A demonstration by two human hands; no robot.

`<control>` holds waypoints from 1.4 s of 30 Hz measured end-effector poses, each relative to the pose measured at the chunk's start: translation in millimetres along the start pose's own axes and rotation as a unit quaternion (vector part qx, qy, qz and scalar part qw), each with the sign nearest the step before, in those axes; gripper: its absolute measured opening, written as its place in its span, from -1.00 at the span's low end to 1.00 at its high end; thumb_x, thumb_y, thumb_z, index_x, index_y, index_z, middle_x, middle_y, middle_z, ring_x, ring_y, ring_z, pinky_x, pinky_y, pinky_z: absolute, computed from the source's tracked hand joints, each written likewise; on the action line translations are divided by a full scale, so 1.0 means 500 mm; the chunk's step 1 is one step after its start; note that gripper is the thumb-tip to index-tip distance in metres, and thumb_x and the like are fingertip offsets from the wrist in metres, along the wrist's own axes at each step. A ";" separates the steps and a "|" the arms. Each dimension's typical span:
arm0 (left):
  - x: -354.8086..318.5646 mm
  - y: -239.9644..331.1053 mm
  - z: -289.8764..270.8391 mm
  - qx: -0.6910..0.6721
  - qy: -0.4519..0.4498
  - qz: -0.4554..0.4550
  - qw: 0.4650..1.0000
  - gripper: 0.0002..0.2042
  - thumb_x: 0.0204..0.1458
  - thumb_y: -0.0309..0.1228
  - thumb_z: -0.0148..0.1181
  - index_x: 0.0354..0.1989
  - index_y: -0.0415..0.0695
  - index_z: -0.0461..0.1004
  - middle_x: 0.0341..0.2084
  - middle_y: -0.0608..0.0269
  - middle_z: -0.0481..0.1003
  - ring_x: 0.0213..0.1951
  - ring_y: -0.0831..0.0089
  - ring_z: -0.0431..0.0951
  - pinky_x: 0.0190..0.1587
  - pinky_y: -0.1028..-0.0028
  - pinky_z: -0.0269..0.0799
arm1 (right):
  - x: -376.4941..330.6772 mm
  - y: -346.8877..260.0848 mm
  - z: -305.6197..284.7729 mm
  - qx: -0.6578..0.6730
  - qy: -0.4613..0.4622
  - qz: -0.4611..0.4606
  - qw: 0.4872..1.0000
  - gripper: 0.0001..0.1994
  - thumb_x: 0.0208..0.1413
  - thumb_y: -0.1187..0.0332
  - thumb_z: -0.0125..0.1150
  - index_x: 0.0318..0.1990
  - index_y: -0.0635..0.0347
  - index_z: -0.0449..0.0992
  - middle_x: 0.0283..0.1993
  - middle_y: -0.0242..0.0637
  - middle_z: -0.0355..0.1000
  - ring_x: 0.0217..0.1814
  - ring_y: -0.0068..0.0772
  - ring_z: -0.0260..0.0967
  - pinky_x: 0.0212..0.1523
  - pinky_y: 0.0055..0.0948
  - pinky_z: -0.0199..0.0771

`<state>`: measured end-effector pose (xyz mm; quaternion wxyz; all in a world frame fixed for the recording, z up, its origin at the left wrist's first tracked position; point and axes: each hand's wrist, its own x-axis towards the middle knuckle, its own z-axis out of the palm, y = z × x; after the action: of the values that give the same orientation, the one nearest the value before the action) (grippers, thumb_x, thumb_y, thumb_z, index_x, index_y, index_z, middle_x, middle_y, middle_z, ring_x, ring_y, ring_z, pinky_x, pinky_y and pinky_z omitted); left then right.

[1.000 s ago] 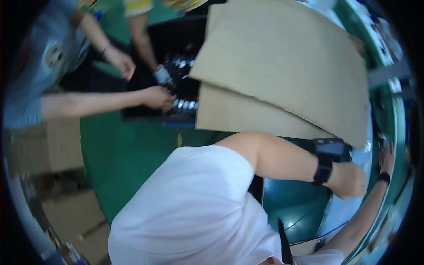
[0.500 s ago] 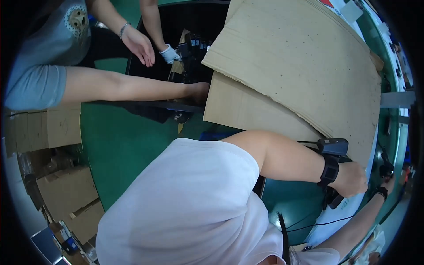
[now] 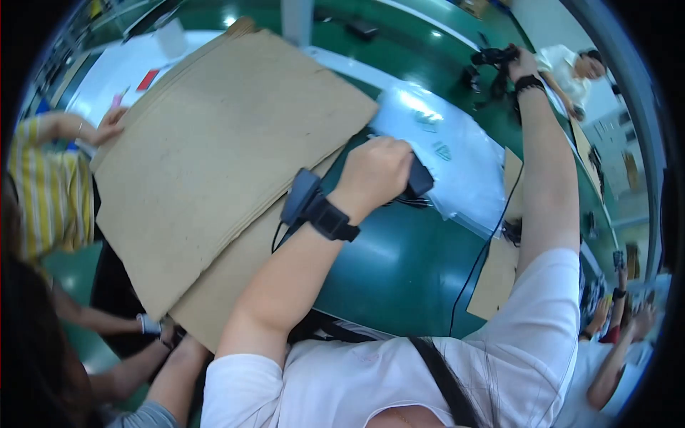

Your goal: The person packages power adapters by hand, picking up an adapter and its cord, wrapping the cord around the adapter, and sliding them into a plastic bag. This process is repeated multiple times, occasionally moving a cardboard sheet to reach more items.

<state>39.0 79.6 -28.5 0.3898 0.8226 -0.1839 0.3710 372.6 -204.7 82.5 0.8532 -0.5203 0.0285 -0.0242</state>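
My left hand (image 3: 374,175) is closed around a black box-shaped power adapter (image 3: 419,177), with dark cable (image 3: 412,202) beneath it, just right of the cardboard. A black strap with a small square unit (image 3: 328,217) is around that wrist, and a dark block (image 3: 300,196) with a wire sits beside it. Stretched far out at the upper right, my right hand (image 3: 523,64) grips a black device (image 3: 494,55), whose exact kind is unclear. Near that hand, more black pieces and cords (image 3: 492,89) are in view. A black band (image 3: 529,83) circles my right wrist.
Large stacked cardboard sheets (image 3: 228,135) cover the left of the green table (image 3: 385,264). Clear plastic bags (image 3: 446,153) lie ahead, and a smaller cardboard piece (image 3: 492,282) and a thin black cable (image 3: 474,274) lie right. Co-workers' arms (image 3: 107,321) reach in at left.
The view has swung right, so the cardboard appears farther left and my right arm shows fully. The black bin with co-workers' hands has mostly left view. My left hand still grips a black adapter.
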 end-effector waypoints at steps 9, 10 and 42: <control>-0.005 0.016 0.025 -0.027 -0.067 -0.012 0.997 -0.94 -0.12 -0.49 0.10 -0.47 -0.19 0.47 -0.52 0.11 0.49 -0.44 0.17 0.48 -0.38 0.33 0.40 | -0.080 -0.147 -0.104 -0.079 -0.029 -0.035 0.996 -0.80 0.10 0.45 0.05 -0.19 0.42 0.30 -0.57 -0.33 0.20 -0.59 -0.51 0.15 -0.57 -0.58 0.24; -0.001 0.016 0.029 -0.040 -0.075 -0.001 0.996 -0.94 -0.12 -0.49 0.10 -0.47 -0.19 0.47 -0.52 0.11 0.49 -0.44 0.17 0.48 -0.38 0.33 0.40 | -0.088 -0.183 -0.134 -0.079 -0.013 -0.045 0.996 -0.80 0.10 0.45 0.05 -0.19 0.42 0.30 -0.57 -0.33 0.20 -0.59 -0.51 0.15 -0.57 -0.58 0.24; 0.028 0.273 0.152 -0.501 -0.380 -0.352 0.694 -0.62 0.08 -0.11 0.02 -0.20 -0.23 0.43 -0.39 0.23 0.49 -0.33 0.49 0.47 -0.27 0.52 0.37 | -0.777 -0.252 -0.209 -0.376 -0.117 -0.152 0.907 -0.86 0.14 0.42 -0.04 -0.17 0.18 0.37 -0.37 -0.38 0.41 -0.63 -0.80 0.12 -0.66 -0.81 0.02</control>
<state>2.8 -65.4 18.7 0.7431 0.5810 -0.1713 -0.2844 -24.1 -327.3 156.0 0.5775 -0.7995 -0.1444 -0.0800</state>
